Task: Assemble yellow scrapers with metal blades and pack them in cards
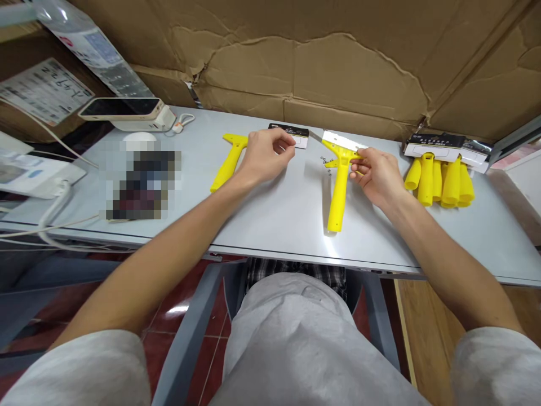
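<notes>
My right hand [378, 173] pinches the head of a yellow scraper [338, 194], whose handle points toward me. A bare metal blade [344, 142] lies along its top. Left of the scraper's neck are a small yellow piece [331, 164] and several tiny dark parts [324, 160], perhaps screws, on the table. My left hand [270, 153] hovers left of the scraper, thumb and fingers curled into a pinch; anything between the tips is too small to tell. Beneath and left of it lies a second yellow scraper handle [228, 163], partly covered by the hand.
Behind my left hand lies a black-and-white packet [301, 138]. Several packaged yellow scrapers [426, 180] sit at the right. At the left are a phone [122, 107] on a white block, a bottle [97, 51] and cables. A cardboard wall [321, 73] closes the back of the table [270, 220].
</notes>
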Tool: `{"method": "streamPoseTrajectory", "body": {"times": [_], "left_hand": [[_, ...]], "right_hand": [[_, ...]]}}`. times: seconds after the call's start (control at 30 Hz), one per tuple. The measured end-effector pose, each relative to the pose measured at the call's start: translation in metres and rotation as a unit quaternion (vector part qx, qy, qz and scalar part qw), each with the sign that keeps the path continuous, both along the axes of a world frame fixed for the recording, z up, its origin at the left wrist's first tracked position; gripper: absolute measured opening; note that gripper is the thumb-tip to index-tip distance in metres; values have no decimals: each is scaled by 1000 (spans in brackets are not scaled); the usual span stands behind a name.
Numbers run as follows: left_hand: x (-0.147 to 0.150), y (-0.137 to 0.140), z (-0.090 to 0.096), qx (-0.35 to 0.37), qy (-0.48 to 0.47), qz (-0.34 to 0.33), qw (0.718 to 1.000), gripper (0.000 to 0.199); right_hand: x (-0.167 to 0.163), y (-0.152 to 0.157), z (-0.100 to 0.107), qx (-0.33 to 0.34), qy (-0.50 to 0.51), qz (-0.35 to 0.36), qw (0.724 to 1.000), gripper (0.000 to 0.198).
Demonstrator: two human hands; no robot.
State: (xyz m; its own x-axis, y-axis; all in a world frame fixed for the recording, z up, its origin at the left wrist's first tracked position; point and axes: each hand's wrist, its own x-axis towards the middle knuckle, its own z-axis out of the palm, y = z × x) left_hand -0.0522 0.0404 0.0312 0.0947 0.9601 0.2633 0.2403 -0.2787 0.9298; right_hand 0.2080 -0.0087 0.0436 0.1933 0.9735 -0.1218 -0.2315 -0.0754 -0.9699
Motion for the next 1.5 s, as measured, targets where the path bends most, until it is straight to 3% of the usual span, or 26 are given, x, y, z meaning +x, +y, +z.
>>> {"method": "streamPoseTrajectory", "body": {"times": [0.3,0.57,0.7,0.93,1.1,1.23,1.33,1.43,1.5], "left_hand": [[40,-1,-20,62,199,-63,976,15],[105,15,-9,117,312,-86,939,20],[121,23,-10,114,361,-72,923,17],[99,28,-8,85,300,-80,947,14],[62,27,18,48,263,-66,961,29],[28,24,39,64,317,3,946,16],[11,16,39,66,342,31,937,4],[5,8,30,71,320,16,944,10],[4,6,26,87,350,8,933,14]], "right_hand": [[10,11,5,-33,-42,-43,998,25],[42,28,10,-34,-63,-94,993,30],[55,37,6,-26,-59,-118,991,36],[36,32,-1,-20,-82,-98,992,32],[21,21,2,-40,-61,-90,993,25],[16,19,0,-44,-69,-82,993,23],[15,18,-2,-40,-71,-80,993,20],[15,19,-4,-35,-75,-79,993,24],[15,19,-4,-38,-73,-79,993,25]]}}
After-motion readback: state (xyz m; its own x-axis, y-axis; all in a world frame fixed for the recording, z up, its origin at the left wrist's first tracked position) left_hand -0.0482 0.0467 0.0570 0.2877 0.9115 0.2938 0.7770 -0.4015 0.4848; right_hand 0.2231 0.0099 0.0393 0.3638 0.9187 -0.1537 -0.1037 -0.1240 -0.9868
